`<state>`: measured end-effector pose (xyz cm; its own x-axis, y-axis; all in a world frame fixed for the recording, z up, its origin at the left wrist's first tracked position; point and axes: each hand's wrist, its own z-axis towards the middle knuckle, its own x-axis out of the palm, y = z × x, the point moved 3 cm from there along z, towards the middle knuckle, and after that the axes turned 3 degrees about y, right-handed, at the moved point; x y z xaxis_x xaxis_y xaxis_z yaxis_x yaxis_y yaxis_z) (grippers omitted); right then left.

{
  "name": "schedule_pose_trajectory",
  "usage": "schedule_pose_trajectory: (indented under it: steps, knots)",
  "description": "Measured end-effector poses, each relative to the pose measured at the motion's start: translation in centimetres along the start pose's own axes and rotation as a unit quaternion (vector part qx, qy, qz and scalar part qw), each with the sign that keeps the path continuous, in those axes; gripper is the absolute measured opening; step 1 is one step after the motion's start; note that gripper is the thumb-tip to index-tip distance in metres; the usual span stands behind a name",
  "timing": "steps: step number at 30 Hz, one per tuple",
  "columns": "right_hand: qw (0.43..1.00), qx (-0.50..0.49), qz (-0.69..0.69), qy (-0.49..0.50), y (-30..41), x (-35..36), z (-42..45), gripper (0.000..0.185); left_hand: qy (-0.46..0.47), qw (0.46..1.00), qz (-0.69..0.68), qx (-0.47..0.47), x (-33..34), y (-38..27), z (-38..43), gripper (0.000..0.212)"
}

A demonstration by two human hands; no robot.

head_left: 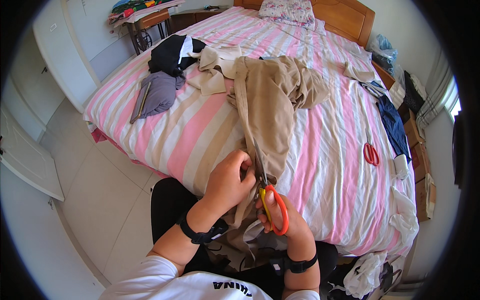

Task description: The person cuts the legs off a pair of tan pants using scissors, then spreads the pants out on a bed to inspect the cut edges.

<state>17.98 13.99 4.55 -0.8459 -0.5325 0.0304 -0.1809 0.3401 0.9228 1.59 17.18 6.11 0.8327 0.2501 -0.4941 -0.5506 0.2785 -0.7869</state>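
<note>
Tan cloth (266, 108), which looks like a garment, lies over the near part of the striped bed and hangs towards my lap. Along its left side runs a narrow strip of the same fabric (243, 108). My left hand (230, 180) pinches this strip beside the blades. In my right hand (283, 213) is a pair of scissors (276, 210) with an orange and yellow handle. Their blades point away from me along the cloth, next to the strip. Whether the fabric sits between the blades is hard to tell.
Red-handled scissors (371, 153) rest on the bed at right, near navy cloth (392, 120) and a white roll (401, 167). Left of the tan cloth are cream scraps (213, 80), a black garment (170, 54) and grey cloth (161, 93) with a thin stick (141, 103) on it.
</note>
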Motion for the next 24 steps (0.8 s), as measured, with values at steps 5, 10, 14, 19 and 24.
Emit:
schedule_pose_trajectory:
  steps: [5, 10, 14, 19, 24]
  knots:
    - [1.0, 0.002, 0.002, 0.001, -0.3, -0.2, 0.1, 0.075, 0.018, 0.994, 0.097, 0.038, 0.4, -0.4, -0.1, 0.027]
    - [1.0, 0.003, -0.001, -0.002, 0.0, 0.0, 0.1, 0.074, 0.009, 0.989, 0.142, 0.035, 0.7, 0.1, 0.0, 0.019]
    - [1.0, -0.002, 0.002, 0.001, 0.0, -0.1, 0.0, 0.075, -0.024, 0.986, 0.156, 0.046, 0.6, 0.0, -0.4, 0.011]
    - [1.0, 0.0, 0.017, -0.004, -0.2, -0.2, 0.0, 0.077, -0.052, 0.983, 0.157, 0.083, 0.0, -0.8, -0.9, 0.007]
    - [1.0, -0.01, 0.017, 0.009, -0.4, -0.1, -0.1, 0.076, -0.098, 0.975, 0.161, 0.115, -0.5, -2.0, -1.3, 0.009]
